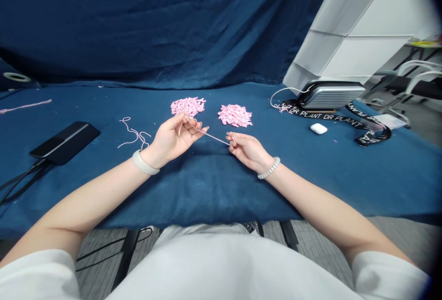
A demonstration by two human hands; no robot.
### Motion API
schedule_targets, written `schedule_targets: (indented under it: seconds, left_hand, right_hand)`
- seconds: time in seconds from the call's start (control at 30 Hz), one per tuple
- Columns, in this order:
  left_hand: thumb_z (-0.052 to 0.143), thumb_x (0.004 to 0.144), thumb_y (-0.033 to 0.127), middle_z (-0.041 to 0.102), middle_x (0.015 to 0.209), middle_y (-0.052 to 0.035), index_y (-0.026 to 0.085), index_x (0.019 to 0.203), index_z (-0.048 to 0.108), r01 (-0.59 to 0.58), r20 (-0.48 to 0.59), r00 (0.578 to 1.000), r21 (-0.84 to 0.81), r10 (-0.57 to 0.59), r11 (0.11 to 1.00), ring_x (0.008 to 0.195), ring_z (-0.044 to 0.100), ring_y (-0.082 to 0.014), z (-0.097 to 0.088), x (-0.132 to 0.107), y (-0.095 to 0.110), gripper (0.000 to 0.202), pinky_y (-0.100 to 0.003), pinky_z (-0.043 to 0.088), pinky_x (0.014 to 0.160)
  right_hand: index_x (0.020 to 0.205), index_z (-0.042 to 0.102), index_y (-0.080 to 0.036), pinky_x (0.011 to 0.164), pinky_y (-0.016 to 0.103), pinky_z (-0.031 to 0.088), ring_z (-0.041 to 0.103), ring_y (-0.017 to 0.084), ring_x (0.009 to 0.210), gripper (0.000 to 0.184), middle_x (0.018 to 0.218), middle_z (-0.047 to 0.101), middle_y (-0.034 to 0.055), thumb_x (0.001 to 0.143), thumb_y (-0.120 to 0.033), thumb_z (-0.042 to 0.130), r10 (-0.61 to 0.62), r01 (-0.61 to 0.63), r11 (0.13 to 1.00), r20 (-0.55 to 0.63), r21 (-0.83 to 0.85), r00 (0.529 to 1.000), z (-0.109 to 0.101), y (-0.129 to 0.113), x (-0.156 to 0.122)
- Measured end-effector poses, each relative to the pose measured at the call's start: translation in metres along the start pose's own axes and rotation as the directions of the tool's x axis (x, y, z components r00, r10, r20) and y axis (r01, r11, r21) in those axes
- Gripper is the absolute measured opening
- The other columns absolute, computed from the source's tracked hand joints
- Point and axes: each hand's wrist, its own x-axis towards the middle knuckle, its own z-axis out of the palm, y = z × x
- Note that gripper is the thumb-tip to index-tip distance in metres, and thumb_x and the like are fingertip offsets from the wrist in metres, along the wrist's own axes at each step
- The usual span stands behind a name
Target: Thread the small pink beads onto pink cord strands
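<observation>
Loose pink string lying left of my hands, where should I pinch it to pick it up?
Probably at the tangle on its right end, where strands cross, fingertips coming straight down from above: the loose pink string lies flat and thin on the blue cloth.

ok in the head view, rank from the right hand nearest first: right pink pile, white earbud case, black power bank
1. right pink pile, just behind the right hand
2. white earbud case, off to its right
3. black power bank, far left
</observation>
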Motion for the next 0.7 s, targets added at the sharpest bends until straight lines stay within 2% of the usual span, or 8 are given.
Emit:
schedule_targets:
  seconds: [0.1,0.17,0.23,0.3,0.4,0.53,0.7]
  left_hand:
    - [0.047,0.081,0.036,0.047,0.059,0.0021,0.014,0.061,0.043,0.066,0.018,0.998,-0.125,-0.064,0.99,0.059,0.05,-0.0042,0.002,-0.002,0.0,0.03,-0.032,0.05,0.081]
    - [0.049,0.081,0.037,0.045,0.057,0.0026,0.014,0.063,0.045,0.127,0.06,0.991,-0.199,-0.117,0.972,0.053,0.046,-0.0029,0.0,-0.001,-0.003,0.029,-0.024,0.05,0.068]
    - [0.049,0.081,0.037,0.045,0.058,0.0022,0.014,0.066,0.047,0.165,0.094,0.985,-0.23,-0.147,0.959,0.051,0.043,-0.0025,-0.003,0.002,-0.007,0.027,-0.018,0.045,0.055]
    - [0.05,0.081,0.037,0.047,0.06,0.0014,0.014,0.07,0.051,0.18,0.118,0.981,-0.226,-0.156,0.957,0.052,0.043,-0.0025,-0.007,0.004,-0.011,0.025,-0.015,0.04,0.051]
    - [0.053,0.08,0.032,0.051,0.066,0.0003,0.014,0.079,0.056,0.163,0.121,0.983,-0.194,-0.141,0.967,0.056,0.046,-0.0025,-0.008,0.006,-0.016,0.019,-0.015,0.04,0.052]
    - [0.058,0.076,0.019,0.055,0.075,-0.0003,0.013,0.088,0.059,0.152,0.077,0.987,-0.119,-0.143,0.981,0.06,0.05,-0.0011,-0.008,0.006,-0.02,0.013,-0.011,0.04,0.049]
    - [0.06,0.073,0.014,0.057,0.083,-0.0018,0.011,0.09,0.06,0.173,0.003,0.985,-0.064,-0.174,0.983,0.054,0.048,0.0022,-0.007,0.005,-0.02,0.017,-0.006,0.032,0.038]
  right_hand:
    - [0.086,0.058,-0.011,0.055,0.014,0.043,0.045,0.0,0.056,0.014,0.079,0.056,0.0011,0.072,-0.01,0.058,-0.044,0.045,0.999,-0.027,0.027,0.999,0.0,-0.003,-0.001]
    - [0.088,0.058,-0.012,0.056,0.014,0.044,0.047,0.001,0.058,0.014,0.079,0.056,0.0009,0.074,-0.01,0.055,-0.071,0.074,0.996,-0.053,0.049,0.996,-0.002,-0.006,0.001]
    - [0.09,0.057,-0.013,0.057,0.014,0.044,0.049,0.002,0.06,0.016,0.079,0.056,0.0007,0.076,-0.009,0.052,-0.085,0.09,0.994,-0.076,0.055,0.993,-0.004,-0.009,0.003]
    - [0.09,0.057,-0.013,0.055,0.014,0.044,0.049,0.001,0.059,0.017,0.079,0.057,0.0004,0.075,-0.006,0.051,-0.095,0.1,0.994,-0.097,0.044,0.991,-0.007,-0.012,0.005]
    - [0.088,0.056,-0.013,0.052,0.013,0.043,0.049,0.001,0.057,0.015,0.075,0.055,-0.0003,0.075,-0.007,0.052,-0.122,0.125,0.992,-0.113,0.016,0.986,-0.011,-0.015,0.009]
    - [0.085,0.055,-0.013,0.049,0.012,0.042,0.049,0.0,0.054,0.011,0.072,0.054,-0.0013,0.075,-0.008,0.053,-0.171,0.172,0.985,-0.142,-0.006,0.975,-0.015,-0.019,0.013]
    - [0.091,0.055,-0.015,0.046,0.011,0.041,0.049,0.0,0.053,0.019,0.071,0.053,-0.0026,0.075,-0.005,0.052,-0.179,0.196,0.979,-0.237,0.05,0.955,-0.021,-0.025,0.018]
